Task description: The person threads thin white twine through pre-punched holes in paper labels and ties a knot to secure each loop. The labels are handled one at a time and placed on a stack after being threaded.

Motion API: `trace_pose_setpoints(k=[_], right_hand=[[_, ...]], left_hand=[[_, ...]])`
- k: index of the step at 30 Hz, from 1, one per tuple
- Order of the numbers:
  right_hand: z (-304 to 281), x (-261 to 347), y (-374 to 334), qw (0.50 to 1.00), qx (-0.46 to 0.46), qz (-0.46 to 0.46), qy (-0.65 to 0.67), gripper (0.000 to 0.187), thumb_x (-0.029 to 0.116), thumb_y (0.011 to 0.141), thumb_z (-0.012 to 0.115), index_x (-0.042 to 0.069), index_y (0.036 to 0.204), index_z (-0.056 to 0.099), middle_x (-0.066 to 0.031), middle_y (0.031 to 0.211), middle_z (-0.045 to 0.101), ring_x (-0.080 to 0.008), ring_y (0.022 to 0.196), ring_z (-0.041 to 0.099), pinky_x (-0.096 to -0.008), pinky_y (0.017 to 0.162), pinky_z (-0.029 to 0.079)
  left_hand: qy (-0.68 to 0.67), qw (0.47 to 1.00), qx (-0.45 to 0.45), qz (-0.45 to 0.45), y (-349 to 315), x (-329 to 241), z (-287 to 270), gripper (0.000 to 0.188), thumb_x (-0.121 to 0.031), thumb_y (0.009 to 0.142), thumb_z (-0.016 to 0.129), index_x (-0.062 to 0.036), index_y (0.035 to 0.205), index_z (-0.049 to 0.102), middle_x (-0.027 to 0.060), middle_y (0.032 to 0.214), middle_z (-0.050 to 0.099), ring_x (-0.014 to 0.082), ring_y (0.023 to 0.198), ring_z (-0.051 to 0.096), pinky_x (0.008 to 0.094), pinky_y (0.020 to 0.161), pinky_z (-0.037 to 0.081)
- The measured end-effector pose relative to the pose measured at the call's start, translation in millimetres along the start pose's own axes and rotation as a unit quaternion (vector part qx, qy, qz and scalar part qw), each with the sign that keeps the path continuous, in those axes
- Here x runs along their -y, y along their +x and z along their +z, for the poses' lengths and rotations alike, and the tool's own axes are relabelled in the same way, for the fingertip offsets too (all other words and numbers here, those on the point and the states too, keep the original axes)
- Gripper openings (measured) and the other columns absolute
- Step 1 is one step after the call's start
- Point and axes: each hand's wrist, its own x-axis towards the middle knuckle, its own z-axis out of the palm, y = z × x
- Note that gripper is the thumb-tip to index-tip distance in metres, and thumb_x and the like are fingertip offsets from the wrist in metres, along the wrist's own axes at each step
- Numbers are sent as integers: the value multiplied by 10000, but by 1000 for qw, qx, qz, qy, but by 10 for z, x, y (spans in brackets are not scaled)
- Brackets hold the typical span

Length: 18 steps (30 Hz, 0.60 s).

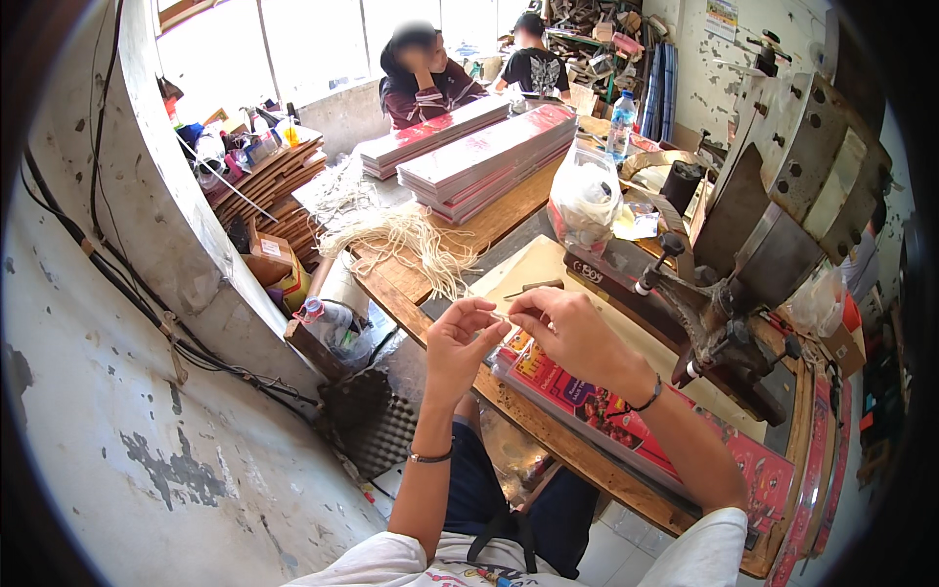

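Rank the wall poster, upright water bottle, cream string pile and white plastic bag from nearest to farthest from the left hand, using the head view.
From the left hand:
1. Cream string pile, ahead, slightly left.
2. White plastic bag, ahead and right.
3. Upright water bottle, beyond the bag.
4. Wall poster, high at back right.

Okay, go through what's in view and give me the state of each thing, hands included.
Left hand: fingers pinched on a pale strand
Right hand: fingers pinched at that strand
Pale cords: loose, tangled heap
Long stacks: piled flat
Blue-capped bottle: closed, upright
White plastic bag: bulging
Handled tool: lying down
Red printed stack: lying flat
Metal machine: can't tell if running
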Motion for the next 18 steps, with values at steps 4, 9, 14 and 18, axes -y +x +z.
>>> trace_pose_setpoints(k=[4, 9, 14, 18], right_hand=[[-14, 5, 47, 995, -88, -37, -4, 149, 91, 908, 632, -26, 998, 651, -169, 876, 663, -286, 754, 664, -360, 687, 524], [-16, 48, 63, 985, -154, -80, -14, 108, 19, 869, 667, -9, 971, 646, -124, 841, 649, -212, 737, 660, -310, 647, 509], [-10, 45, 48, 985, -160, -55, 14, 110, 50, 877, 666, -13, 966, 653, -128, 847, 665, -212, 743, 670, -316, 648, 515], [-9, -38, 35, 997, -70, -7, 14, 139, 83, 881, 658, -30, 960, 672, -155, 854, 692, -236, 745, 680, -334, 671, 525]], left_hand=[[1, 999, 28, -17, -38, -58, -25, 227, -4, 858, 720, 48, 1074, 675, 70, 932, 707, 90, 846, 648, 211, 740, 521], [89, 992, 86, -10, 9, -141, -87, 156, -5, 878, 688, 63, 1018, 703, 87, 915, 715, 110, 857, 660, 244, 803, 534], [11, 984, 164, -67, 27, -78, -134, 169, -60, 899, 691, 54, 1024, 693, 64, 927, 714, 94, 855, 651, 232, 763, 526], [-13, 993, 101, -56, -7, -42, -14, 133, -63, 904, 685, 39, 990, 684, 49, 921, 707, 93, 844, 652, 236, 757, 534]])
